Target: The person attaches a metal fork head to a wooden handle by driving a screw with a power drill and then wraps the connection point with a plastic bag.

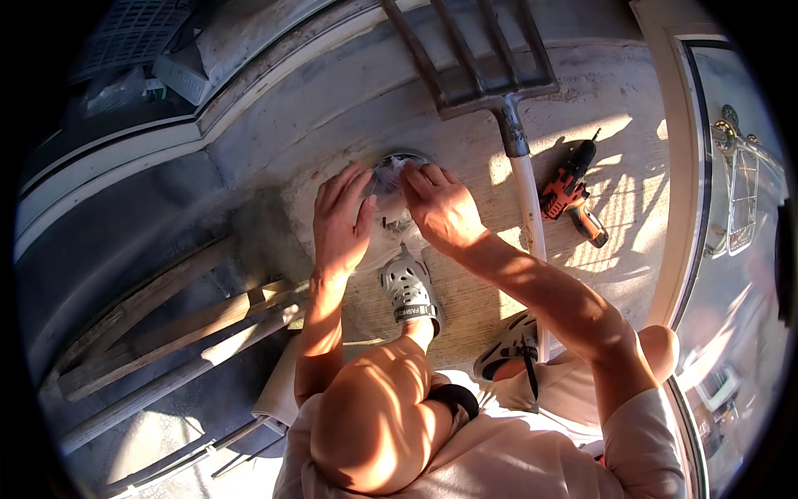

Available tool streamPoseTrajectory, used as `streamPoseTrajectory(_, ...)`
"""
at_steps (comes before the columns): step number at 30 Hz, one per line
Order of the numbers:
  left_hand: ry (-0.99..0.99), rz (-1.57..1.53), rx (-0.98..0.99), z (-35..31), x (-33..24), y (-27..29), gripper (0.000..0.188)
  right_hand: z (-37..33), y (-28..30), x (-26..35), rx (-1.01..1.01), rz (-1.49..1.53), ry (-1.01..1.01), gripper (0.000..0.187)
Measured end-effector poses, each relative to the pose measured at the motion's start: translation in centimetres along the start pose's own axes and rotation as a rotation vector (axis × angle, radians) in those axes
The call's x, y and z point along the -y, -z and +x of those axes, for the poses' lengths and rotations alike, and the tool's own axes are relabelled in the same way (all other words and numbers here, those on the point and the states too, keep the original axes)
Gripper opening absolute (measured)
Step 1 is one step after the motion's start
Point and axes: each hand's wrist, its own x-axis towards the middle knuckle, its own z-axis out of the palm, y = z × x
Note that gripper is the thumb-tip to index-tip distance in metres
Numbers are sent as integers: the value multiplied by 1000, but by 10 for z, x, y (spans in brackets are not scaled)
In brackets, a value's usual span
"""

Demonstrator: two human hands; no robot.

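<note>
A round, dark-rimmed thing with crumpled clear plastic [387, 176] over it sits low between my hands. My left hand [342, 218] is at its left side, fingers stretched up and thumb apart, with nothing seen in its grasp. My right hand [441, 202] bends over the right side, its fingers curled and pinching at the clear plastic; the fingertips are partly hidden. A few small dark bits lie on the pale surface just below the plastic. Nearer to me is the toe of a grey clog [407, 287] on one foot.
A garden fork [501, 98] with a pale handle [526, 191] lies to the right, beside a red and black cordless drill [571, 193]. Wooden beams [166, 333] stand at the left. A glass door frame [677, 208] borders the right; a second clog [509, 348] is near the handle.
</note>
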Motion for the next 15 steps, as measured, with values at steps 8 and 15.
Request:
streamPoseTrajectory(8, 624, -1394, 62, -91, 33, 28, 55, 36, -11, -1, 251, -16, -11, 14)
streamPoseTrajectory(15, 100, -433, 26, -45, -3, 2, 54, 25, -14, -19, 61, 346, 62, 33)
